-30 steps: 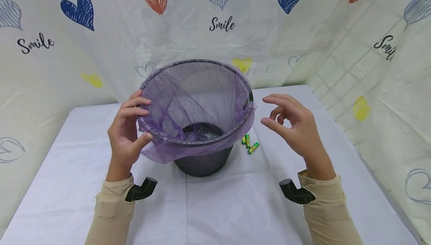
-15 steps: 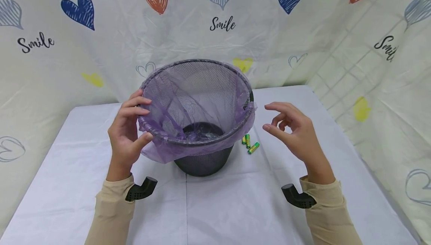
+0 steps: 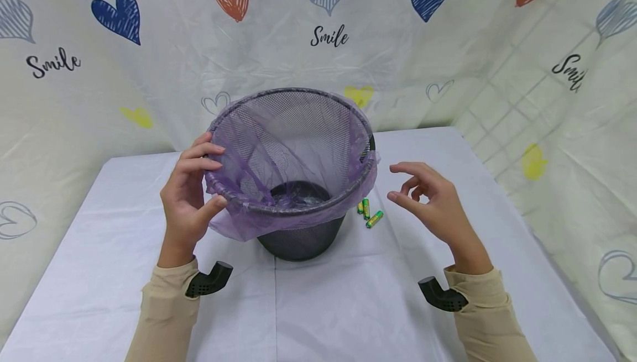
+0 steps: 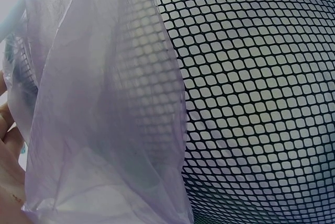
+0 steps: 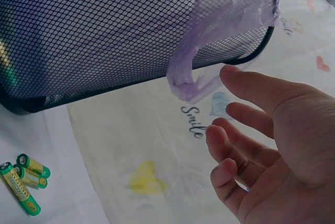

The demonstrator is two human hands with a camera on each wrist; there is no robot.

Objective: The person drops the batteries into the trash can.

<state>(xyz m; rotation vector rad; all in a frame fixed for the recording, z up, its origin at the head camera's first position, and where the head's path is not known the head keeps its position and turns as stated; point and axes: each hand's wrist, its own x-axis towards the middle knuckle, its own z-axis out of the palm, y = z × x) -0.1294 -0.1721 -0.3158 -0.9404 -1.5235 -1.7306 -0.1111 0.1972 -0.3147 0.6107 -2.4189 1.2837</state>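
A black mesh wastebasket stands on the table, lined with a thin purple bin bag folded over its rim. My left hand grips the rim and the bag at the left side, fingers over the far part and thumb at the front. In the left wrist view the bag hangs over the mesh and hides most of that hand. My right hand hovers right of the basket with bent fingers and a gap to the thumb. It holds nothing. Above it, in the right wrist view, the loose bag edge droops from the rim.
Green AA-type batteries lie on the white cloth by the basket's right side. In the right wrist view, batteries lie in a small group. A white curtain with hearts hangs behind the table.
My right hand has sunk a little beside the basket, its fingers staying bent. The left hand, basket, bag and batteries have stayed in place.
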